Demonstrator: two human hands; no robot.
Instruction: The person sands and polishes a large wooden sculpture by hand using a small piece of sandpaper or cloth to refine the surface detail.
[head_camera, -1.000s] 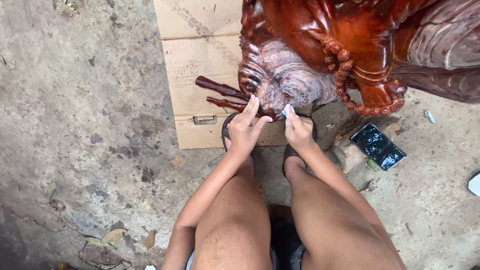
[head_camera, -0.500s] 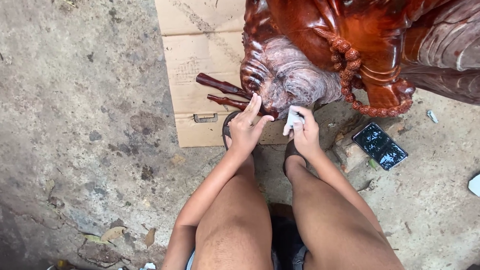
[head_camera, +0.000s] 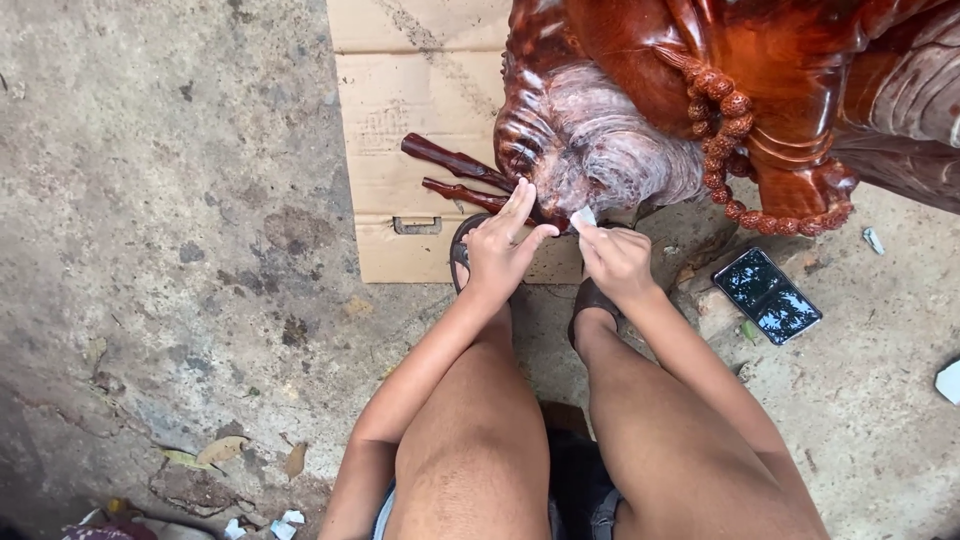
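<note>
A large glossy red-brown carved wooden statue (head_camera: 640, 90) fills the top right, with a dull pale-grey patch (head_camera: 610, 150) on its lower bulge and a carved bead string (head_camera: 735, 130). My left hand (head_camera: 500, 245) rests with fingers spread against the bottom edge of the grey patch. My right hand (head_camera: 615, 258) pinches a small pale piece of abrasive paper (head_camera: 583, 217) and presses it on the same lower edge. My bare knees and sandalled feet show below the hands.
A flattened cardboard sheet (head_camera: 415, 110) lies under the statue on the concrete floor. Two dark red carved sticks (head_camera: 450, 175) jut left over it. A black phone (head_camera: 768, 295) lies on a stone at the right. Dry leaves and paper scraps sit at the lower left.
My right hand has moved up again, bringing the paper back against the statue's lower edge. The left hand stays in place. The view has shifted slightly.
</note>
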